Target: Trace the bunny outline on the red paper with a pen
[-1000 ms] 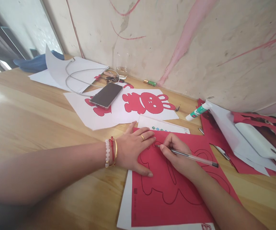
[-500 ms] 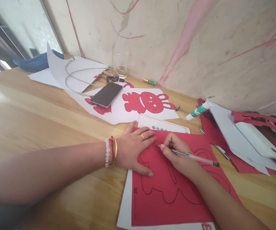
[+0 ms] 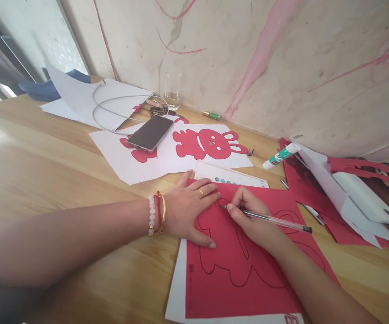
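Note:
A red sheet of paper (image 3: 224, 292) lies on top of white paper at the table's front, with a rabbit-like outline drawn in dark ink. My left hand (image 3: 189, 209) rests flat on its upper left part, fingers spread. In my right hand (image 3: 253, 220) is a clear-barrelled pen (image 3: 275, 218), its tip touching the red sheet just right of my left fingertips. My right forearm covers part of the outline. Behind the sheet, red rabbit cut-outs (image 3: 211, 144) lie on white paper, one partly under a smartphone (image 3: 150, 132).
A glue stick (image 3: 281, 156) lies at the right, beside red and white papers with a white power bank (image 3: 366, 197) on them. Along the wall are a glass (image 3: 172, 100), keys (image 3: 159, 109) and a green tube (image 3: 211, 115). White sheets (image 3: 76, 108) lie back left.
The pen's rear end has swung slightly right and its tip has barely shifted. White sheets at the back left and beside the phone have lifted or spread. My left hand stays put.

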Tool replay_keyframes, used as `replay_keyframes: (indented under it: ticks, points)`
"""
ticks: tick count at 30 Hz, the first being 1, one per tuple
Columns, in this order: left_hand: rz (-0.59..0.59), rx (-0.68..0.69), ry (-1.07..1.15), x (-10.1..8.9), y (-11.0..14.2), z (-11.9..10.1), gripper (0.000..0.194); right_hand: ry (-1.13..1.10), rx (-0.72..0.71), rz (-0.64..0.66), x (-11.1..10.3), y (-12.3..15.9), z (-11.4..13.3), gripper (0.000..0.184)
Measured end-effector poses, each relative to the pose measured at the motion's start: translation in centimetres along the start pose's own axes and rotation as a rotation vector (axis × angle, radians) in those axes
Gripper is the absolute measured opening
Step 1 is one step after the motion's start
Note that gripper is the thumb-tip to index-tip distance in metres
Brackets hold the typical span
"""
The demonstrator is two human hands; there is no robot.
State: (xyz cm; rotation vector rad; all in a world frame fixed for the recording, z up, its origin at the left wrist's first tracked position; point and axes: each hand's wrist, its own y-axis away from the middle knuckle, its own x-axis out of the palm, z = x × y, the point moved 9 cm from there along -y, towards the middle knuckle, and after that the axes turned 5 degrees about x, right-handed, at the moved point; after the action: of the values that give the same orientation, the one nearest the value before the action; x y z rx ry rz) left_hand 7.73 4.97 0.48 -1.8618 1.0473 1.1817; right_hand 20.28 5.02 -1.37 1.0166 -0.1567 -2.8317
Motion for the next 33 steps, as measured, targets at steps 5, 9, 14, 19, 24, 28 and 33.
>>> replay_keyframes:
  ticks: [5,9,14,19,24,28,33]
  points:
    - [-0.004,0.003,-0.007,0.13,0.01,0.0,0.095,0.017,0.015,-0.003,-0.18,0.0,-0.02,0.022]
    - [0.006,-0.003,-0.011,0.25,-0.06,0.07,0.095,0.025,0.027,-0.001,-0.25,0.11,0.15,0.022]
    - [0.01,-0.012,-0.01,0.15,-0.03,0.08,0.094,0.026,0.032,-0.001,-0.15,0.08,0.17,0.022]
    - [0.013,-0.013,-0.015,0.22,-0.05,0.03,0.095,0.022,0.026,0.005,-0.11,0.05,0.11,0.022]
    - [0.003,-0.003,-0.015,0.24,-0.01,0.07,0.095,0.01,0.032,0.005,-0.15,0.03,-0.03,0.021]
    - [-0.003,-0.002,-0.023,0.2,0.08,0.14,0.096,0.014,0.03,0.01,-0.13,-0.03,-0.1,0.021]
    - [0.006,-0.005,-0.025,0.23,0.05,0.05,0.096,-0.007,0.027,0.014,-0.07,-0.02,-0.1,0.021]
